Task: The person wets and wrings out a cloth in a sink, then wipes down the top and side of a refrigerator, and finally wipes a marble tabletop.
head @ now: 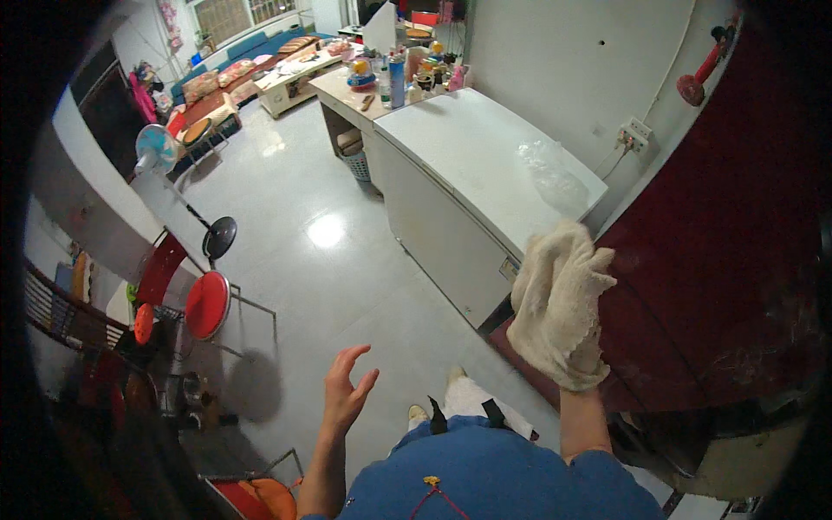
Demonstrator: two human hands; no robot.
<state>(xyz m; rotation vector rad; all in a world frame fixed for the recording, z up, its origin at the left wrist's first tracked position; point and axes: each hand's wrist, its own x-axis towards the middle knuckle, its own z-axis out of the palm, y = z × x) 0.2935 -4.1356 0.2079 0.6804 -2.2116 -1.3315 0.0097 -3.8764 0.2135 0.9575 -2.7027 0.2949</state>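
Observation:
My left hand (pixel 348 383) hangs over the grey tiled floor, empty, with its thumb and curled fingers apart. A cream towelling cloth (pixel 559 312) is bunched around my right hand and hides its fingers; only the wrist and forearm show below. The cloth is raised in front of the near end of a white chest freezer (pixel 455 143), whose lid is down. On that lid, towards the wall side, lies a crumpled clear plastic bag (pixel 552 175). To the right of the cloth stands a dark red panel (pixel 728 260).
Past the freezer, a counter (pixel 344 91) holds bottles, a blue spray can (pixel 396 81) and jars. A red round stool (pixel 208 305) and a standing fan (pixel 156 149) are on the left. Plugs fill a wall socket (pixel 634 136) at right. A sofa (pixel 214 84) lies farther back.

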